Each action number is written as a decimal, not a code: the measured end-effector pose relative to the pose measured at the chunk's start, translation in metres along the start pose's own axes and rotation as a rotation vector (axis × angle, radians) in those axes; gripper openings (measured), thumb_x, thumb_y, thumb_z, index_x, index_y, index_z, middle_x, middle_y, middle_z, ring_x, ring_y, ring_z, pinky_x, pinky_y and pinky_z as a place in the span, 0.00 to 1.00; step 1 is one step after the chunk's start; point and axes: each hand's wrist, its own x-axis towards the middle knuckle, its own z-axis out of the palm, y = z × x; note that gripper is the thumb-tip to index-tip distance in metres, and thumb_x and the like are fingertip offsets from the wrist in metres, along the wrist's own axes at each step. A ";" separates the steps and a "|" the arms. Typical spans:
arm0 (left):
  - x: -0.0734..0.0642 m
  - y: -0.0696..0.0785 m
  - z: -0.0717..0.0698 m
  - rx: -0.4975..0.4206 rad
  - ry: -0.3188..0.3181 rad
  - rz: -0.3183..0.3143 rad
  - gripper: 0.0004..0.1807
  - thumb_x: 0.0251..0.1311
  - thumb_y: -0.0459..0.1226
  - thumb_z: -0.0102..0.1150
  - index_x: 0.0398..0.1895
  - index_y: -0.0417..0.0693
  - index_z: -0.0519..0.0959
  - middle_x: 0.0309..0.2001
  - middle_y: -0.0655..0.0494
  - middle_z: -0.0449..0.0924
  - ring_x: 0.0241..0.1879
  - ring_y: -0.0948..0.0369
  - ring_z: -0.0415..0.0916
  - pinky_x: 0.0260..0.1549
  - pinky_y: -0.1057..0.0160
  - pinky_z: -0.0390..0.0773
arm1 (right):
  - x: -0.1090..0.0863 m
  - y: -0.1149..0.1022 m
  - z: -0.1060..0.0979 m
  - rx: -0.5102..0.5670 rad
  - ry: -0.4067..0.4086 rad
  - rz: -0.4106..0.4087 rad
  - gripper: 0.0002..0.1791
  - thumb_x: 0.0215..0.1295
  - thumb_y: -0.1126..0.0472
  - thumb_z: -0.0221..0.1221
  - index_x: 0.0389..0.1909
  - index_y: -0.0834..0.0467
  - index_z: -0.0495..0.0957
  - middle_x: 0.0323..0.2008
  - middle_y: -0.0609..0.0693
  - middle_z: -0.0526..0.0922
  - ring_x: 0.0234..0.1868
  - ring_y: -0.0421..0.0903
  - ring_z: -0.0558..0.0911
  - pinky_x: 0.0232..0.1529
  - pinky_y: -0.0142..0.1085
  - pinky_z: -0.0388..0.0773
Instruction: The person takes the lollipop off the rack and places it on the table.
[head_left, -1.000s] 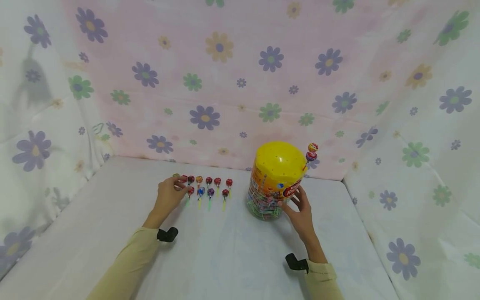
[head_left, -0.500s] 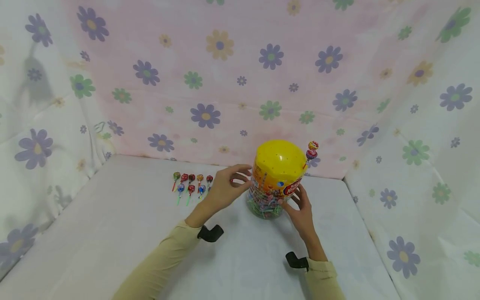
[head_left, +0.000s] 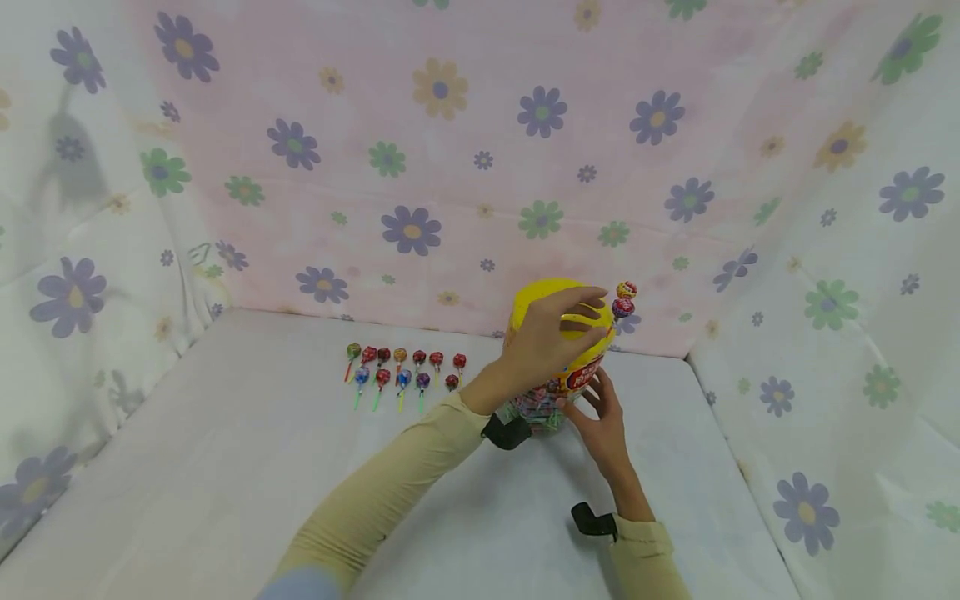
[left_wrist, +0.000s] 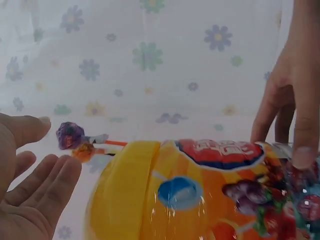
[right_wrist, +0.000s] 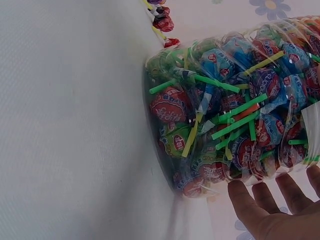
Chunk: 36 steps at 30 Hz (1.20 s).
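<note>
A clear plastic jar of lollipops (right_wrist: pixel 230 110) with a yellow lid (head_left: pixel 536 292) stands upright on the table. Two lollipops, one purple (left_wrist: pixel 70 135) and one orange-yellow (left_wrist: pixel 83 152), stick out at the lid's far right edge. My left hand (head_left: pixel 547 342) hovers in front of the lid, fingers and thumb spread towards these two lollipops. In the left wrist view a small gap separates its fingertips from the candies, and nothing is held. My right hand (head_left: pixel 600 433) holds the jar's right side, its thumb in front and its fingers round the side.
Two short rows of several wrapped lollipops (head_left: pixel 382 377) lie on the white tabletop (head_left: pixel 247 450) left of the jar. Flower-patterned cloth (head_left: pixel 465 192) walls in the back and both sides. My left forearm crosses in front of the jar.
My left hand has travelled right from the lollipop rows, past the jar's left side, to the front of the lid. More lollipops now show in the rows. My right hand stays on the jar.
</note>
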 end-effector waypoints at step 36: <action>-0.032 -0.021 -0.032 -0.155 0.210 -0.044 0.19 0.66 0.29 0.64 0.59 0.35 0.79 0.45 0.40 0.84 0.34 0.53 0.85 0.32 0.61 0.88 | -0.001 -0.001 0.005 0.013 -0.007 0.012 0.49 0.65 0.52 0.70 0.81 0.44 0.52 0.77 0.56 0.62 0.74 0.62 0.64 0.71 0.64 0.63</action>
